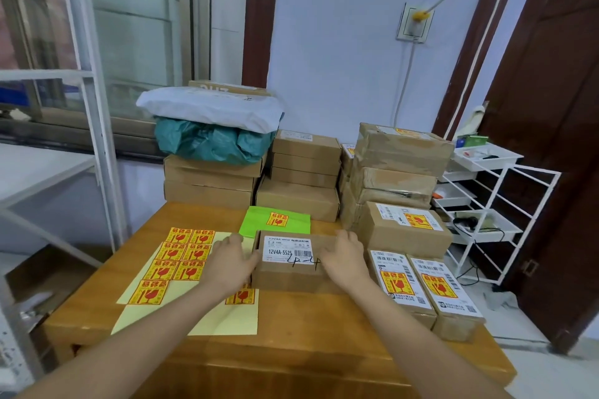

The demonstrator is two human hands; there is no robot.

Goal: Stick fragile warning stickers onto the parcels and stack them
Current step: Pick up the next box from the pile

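Note:
A brown cardboard parcel (291, 274) with a white label reading "12V4A-5525" lies at the middle of the wooden table (291, 347). It carries no red-and-yellow sticker on its visible top. My left hand (228, 261) grips its left end and my right hand (343, 256) grips its right end. Left of it lie pale yellow backing sheets with several fragile stickers (181, 257); one more sticker (240, 296) shows beside my left wrist. A green parcel (275, 220) with a sticker lies just behind the box.
Two stickered parcels (402, 283) (445, 293) lie side by side on the right, with a stickered box (405, 227) behind them. Stacks of brown boxes (304, 155) and soft bags (210, 142) line the back. A white wire rack (496, 191) stands at the right.

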